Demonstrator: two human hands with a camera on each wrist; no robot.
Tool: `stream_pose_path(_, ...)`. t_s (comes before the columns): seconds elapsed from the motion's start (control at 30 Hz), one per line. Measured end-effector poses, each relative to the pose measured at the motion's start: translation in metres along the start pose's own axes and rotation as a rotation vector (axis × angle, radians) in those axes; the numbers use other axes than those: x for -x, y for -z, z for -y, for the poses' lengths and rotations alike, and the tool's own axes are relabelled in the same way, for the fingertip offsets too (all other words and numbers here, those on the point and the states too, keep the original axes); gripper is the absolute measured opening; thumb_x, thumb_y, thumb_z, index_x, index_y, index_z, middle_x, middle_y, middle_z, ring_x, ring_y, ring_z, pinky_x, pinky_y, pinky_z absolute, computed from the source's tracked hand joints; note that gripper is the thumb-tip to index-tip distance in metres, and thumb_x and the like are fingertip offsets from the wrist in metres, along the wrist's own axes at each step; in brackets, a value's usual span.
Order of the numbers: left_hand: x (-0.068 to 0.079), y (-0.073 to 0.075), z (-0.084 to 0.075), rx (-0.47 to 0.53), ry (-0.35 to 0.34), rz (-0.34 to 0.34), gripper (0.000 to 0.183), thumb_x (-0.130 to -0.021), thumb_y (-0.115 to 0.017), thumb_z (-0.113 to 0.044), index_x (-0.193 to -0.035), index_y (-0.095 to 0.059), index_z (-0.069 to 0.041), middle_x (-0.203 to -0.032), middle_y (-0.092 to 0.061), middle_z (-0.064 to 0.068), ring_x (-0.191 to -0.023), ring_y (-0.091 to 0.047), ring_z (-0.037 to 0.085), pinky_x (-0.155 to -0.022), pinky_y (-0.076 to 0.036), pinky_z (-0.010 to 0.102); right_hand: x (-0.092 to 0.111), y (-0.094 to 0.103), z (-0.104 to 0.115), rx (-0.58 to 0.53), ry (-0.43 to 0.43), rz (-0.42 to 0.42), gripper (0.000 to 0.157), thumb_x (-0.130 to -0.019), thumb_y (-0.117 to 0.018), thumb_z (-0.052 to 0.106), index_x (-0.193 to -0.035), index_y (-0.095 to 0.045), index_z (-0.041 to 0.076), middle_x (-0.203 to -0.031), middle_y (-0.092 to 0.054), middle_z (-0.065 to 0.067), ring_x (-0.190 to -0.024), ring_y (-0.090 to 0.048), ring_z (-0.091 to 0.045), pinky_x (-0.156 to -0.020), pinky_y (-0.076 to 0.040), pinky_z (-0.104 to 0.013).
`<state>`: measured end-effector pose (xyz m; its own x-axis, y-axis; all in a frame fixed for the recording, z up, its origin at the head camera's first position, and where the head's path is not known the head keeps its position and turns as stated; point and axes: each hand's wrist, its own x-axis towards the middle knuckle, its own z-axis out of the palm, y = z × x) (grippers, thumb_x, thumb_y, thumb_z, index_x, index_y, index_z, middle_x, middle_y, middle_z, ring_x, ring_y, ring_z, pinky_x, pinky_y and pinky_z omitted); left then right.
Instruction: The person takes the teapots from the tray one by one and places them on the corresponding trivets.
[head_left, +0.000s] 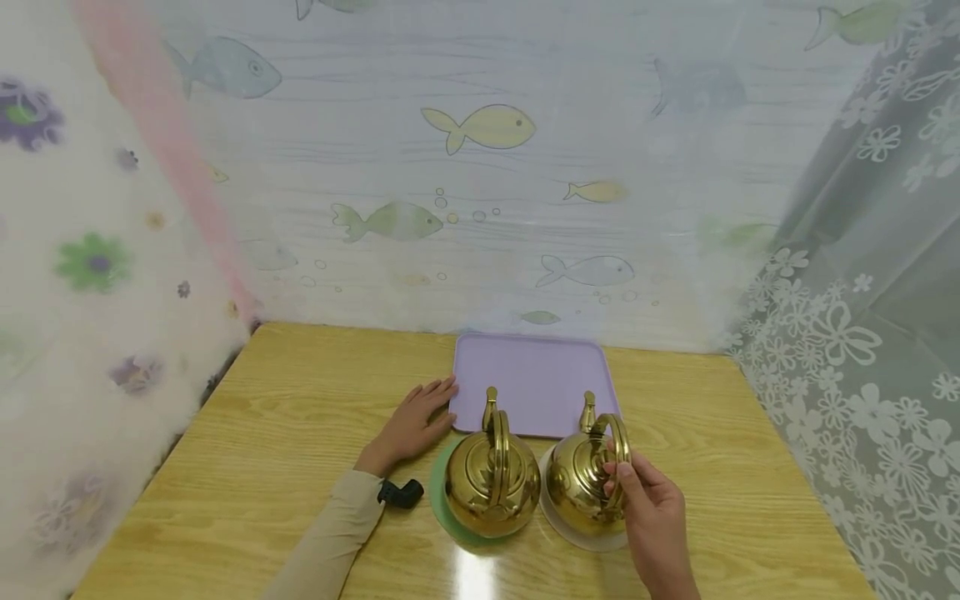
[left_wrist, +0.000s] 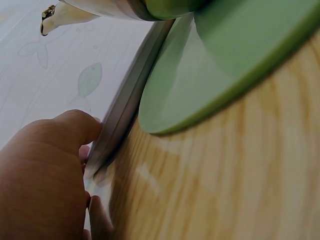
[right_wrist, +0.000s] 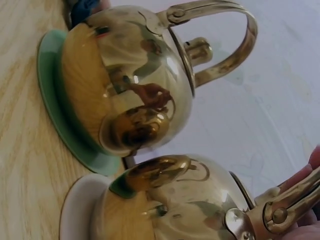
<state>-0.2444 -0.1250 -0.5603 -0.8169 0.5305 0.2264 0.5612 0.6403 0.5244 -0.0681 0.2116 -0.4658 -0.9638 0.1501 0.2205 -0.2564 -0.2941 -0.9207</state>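
Two shiny brass kettles stand side by side. The left kettle (head_left: pixel 480 500) sits on a green round mat (left_wrist: pixel 215 75), and the right kettle (head_left: pixel 573 483) is on a pale round mat (right_wrist: pixel 80 205). With thumb and fingers around its handle, my right hand (head_left: pixel 656 508) grips the right kettle. Behind both lies a lilac tray (head_left: pixel 532 375), its near edge partly covered by the kettles' spouts. At the tray's left edge rests my left hand (head_left: pixel 416 421), fingers extended and thumb touching the rim in the left wrist view. It holds nothing.
Everything stands on a wood-grain table (head_left: pixel 322 375). A fish-print curtain (head_left: pixel 480 192) hangs behind it, a flowered sheet (head_left: pixel 112 333) at the left and a lace-patterned curtain (head_left: pixel 862 375) at the right. A black wrist device (head_left: pixel 402 493) is on the left sleeve.
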Motion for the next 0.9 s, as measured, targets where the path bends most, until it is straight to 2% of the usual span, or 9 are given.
stream_pose_path(0.2, 0.003, -0.001, -0.002, 0.010, 0.001, -0.002, 0.060, -0.105, -0.053, -0.034, -0.156, -0.041, -0.006, -0.165, -0.033, 0.009, -0.152, -0.029, 0.037, -0.126, -0.015, 0.056, -0.001, 0.010, 0.000, -0.062, -0.011, 0.119, 0.036, -0.107, -0.040, -0.003, -0.128, -0.069, 0.005, -0.128, -0.070, -0.001, -0.098, -0.064, -0.006, -0.081, -0.056, -0.018)
stream_pose_path(0.37, 0.007, -0.004, -0.005, 0.011, 0.004, -0.003, 0.059, -0.105, -0.053, -0.034, -0.155, -0.042, -0.005, -0.164, -0.034, 0.009, -0.151, -0.030, 0.038, -0.126, -0.014, 0.056, 0.001, 0.015, 0.000, -0.076, -0.020, 0.160, 0.038, -0.108, -0.038, -0.004, -0.131, -0.067, 0.007, -0.129, -0.067, -0.002, -0.097, -0.063, -0.007, -0.083, -0.055, -0.018)
stream_pose_path(0.5, 0.007, -0.004, -0.007, 0.012, 0.006, 0.001, 0.059, -0.105, -0.053, -0.035, -0.155, -0.043, -0.005, -0.164, -0.034, 0.009, -0.152, -0.030, 0.038, -0.127, -0.014, 0.055, 0.003, 0.016, 0.002, -0.047, -0.026, 0.151, 0.039, -0.107, -0.039, -0.005, -0.129, -0.068, 0.008, -0.127, -0.068, -0.002, -0.094, -0.063, -0.007, -0.082, -0.056, -0.018)
stream_pose_path(0.6, 0.007, -0.005, -0.007, 0.008, 0.003, 0.001, 0.059, -0.105, -0.053, -0.035, -0.155, -0.043, -0.005, -0.164, -0.034, 0.009, -0.152, -0.030, 0.037, -0.127, -0.015, 0.055, 0.004, 0.015, 0.007, 0.042, -0.038, 0.105, 0.035, -0.107, -0.042, -0.004, -0.128, -0.068, 0.004, -0.115, -0.072, -0.002, -0.088, -0.065, -0.007, -0.082, -0.056, -0.018)
stream_pose_path(0.73, 0.005, -0.004, -0.005, -0.003, -0.001, -0.005, 0.059, -0.105, -0.053, -0.036, -0.155, -0.043, -0.005, -0.164, -0.034, 0.009, -0.151, -0.030, 0.038, -0.126, -0.016, 0.056, 0.002, 0.012, 0.014, 0.258, -0.035, 0.041, 0.028, -0.105, -0.050, -0.001, -0.128, -0.063, -0.011, -0.101, -0.076, -0.004, -0.087, -0.068, -0.008, -0.083, -0.057, -0.019)
stream_pose_path(0.8, 0.003, -0.002, -0.003, -0.012, -0.003, -0.009, 0.059, -0.105, -0.053, -0.035, -0.155, -0.043, -0.006, -0.164, -0.035, 0.010, -0.151, -0.031, 0.038, -0.126, -0.017, 0.056, 0.000, 0.011, 0.018, 0.370, -0.018, 0.034, 0.029, -0.104, -0.054, 0.001, -0.127, -0.061, -0.016, -0.100, -0.077, -0.004, -0.091, -0.069, -0.006, -0.085, -0.056, -0.017)
stream_pose_path(0.9, 0.000, -0.001, -0.002, -0.029, -0.002, 0.000, 0.059, -0.105, -0.052, -0.036, -0.155, -0.043, -0.006, -0.164, -0.034, 0.009, -0.151, -0.030, 0.038, -0.126, -0.017, 0.056, -0.003, 0.011, 0.022, 0.501, 0.038, 0.059, 0.029, -0.104, -0.053, 0.000, -0.126, -0.061, -0.017, -0.100, -0.078, -0.003, -0.100, -0.070, -0.003, -0.086, -0.055, -0.014)
